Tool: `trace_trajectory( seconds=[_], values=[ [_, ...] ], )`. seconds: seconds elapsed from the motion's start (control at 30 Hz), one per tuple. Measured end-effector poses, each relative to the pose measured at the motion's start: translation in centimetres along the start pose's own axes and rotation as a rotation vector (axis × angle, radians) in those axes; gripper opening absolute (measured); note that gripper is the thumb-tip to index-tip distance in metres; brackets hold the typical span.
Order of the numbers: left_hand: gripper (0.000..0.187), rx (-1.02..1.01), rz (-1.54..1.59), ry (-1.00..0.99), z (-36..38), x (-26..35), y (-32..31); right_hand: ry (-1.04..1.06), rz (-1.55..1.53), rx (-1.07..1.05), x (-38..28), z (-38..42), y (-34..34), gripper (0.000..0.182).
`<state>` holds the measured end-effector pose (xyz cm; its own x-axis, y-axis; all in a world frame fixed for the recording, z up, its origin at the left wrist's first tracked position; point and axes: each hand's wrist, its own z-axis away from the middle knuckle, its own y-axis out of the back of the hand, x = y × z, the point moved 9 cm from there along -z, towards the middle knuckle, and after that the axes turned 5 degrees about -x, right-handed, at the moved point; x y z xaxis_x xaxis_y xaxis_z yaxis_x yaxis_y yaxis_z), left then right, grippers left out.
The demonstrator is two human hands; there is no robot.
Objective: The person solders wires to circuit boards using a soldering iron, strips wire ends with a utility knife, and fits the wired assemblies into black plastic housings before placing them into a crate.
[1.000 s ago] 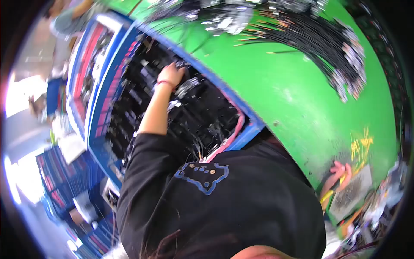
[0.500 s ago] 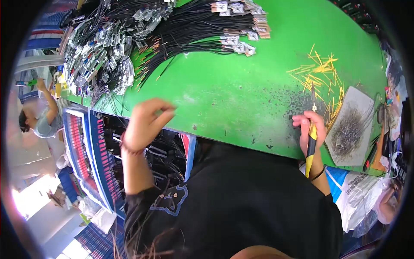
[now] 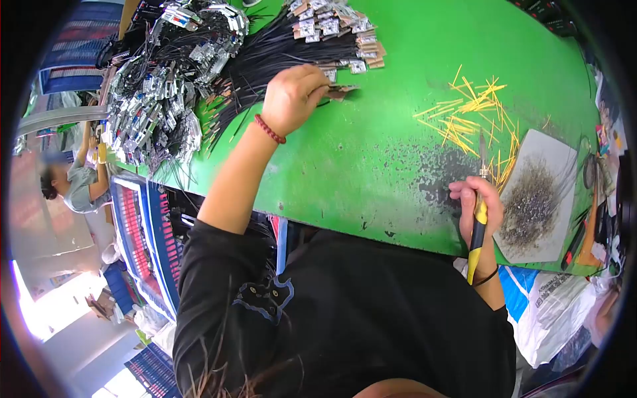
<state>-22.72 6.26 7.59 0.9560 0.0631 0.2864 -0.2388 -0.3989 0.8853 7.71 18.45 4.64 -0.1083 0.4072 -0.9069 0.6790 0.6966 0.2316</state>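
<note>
My left hand [image 3: 296,96], a red bead bracelet on its wrist, is pinched on a small tagged cable end [image 3: 342,91] at the edge of the bundle of black cables [image 3: 285,50]. Over on the right, my right hand [image 3: 479,202] is wrapped round a black and yellow soldering iron [image 3: 476,235]. The iron's metal tip points up the green table [image 3: 332,172], beside scattered yellow sticks [image 3: 474,106]. White tags cover the far ends of the cables.
A heap of metal connectors [image 3: 156,99] lies at the upper left. Right of my right hand is a grey board [image 3: 537,199] with dark debris. Another person [image 3: 79,182] is at the far left. A blue rack [image 3: 139,232] stands below the table edge.
My left hand has moved up and right from the near table edge to the tagged cable ends and closed there. My right hand still holds the iron. The view has shifted slightly.
</note>
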Motion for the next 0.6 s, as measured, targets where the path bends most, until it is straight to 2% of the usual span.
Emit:
trace_trajectory(
  seconds=[0.07, 0.23, 0.4, 0.53, 0.6],
  values=[
    [0.012, -0.043, 0.037, 0.094, 0.5, -0.6, -0.6, 0.034, -0.005, -0.041, -0.4, -0.9, -1.0, 0.015],
    [0.013, -0.07, 0.009, 0.01, 0.8, 1.1, -0.8, 0.058, 0.075, -0.117, -1.4, -2.0, -3.0, 0.013],
    [0.016, -0.029, 0.415, 0.335, 1.2, -1.5, -0.9, 0.051, 0.075, -0.188, -1.3, -1.6, -3.9, 0.018],
    [0.012, 0.033, 0.296, 0.254, 0.9, -1.6, 0.1, 0.021, 0.075, -0.182, -1.2, -1.8, -4.0, 0.017],
    [0.012, 0.048, 0.325, 0.299, 1.0, -2.0, 0.3, -0.056, 0.014, -0.091, -0.3, -1.7, -3.5, 0.013]
  ],
)
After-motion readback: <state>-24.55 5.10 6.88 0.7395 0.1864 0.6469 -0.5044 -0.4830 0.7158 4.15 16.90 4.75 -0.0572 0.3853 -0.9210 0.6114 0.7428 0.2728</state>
